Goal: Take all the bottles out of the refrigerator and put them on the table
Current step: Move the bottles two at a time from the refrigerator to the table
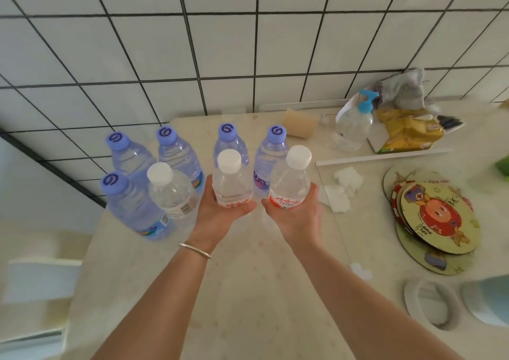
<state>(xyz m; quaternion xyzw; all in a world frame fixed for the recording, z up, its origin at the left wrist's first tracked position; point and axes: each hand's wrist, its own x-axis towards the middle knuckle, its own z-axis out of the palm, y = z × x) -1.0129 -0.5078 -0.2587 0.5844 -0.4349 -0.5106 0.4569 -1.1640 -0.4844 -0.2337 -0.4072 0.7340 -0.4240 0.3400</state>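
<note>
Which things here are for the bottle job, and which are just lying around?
For the job:
five purple-cap bottles
three white-cap bottles, two of them held, one in the left hand and one in the right hand
table

Just lying around:
pump bottle
yellow packet
round mats
tissues

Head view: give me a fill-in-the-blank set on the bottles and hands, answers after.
1. The bottles with purple caps on the table number ____.
2. The left hand and the right hand each hold a bottle with a ____ cap.
3. The free white-capped bottle stands to the ____ of the left hand.
4. The bracelet sits on the ____ wrist.

Answers: five; white; left; left
</note>
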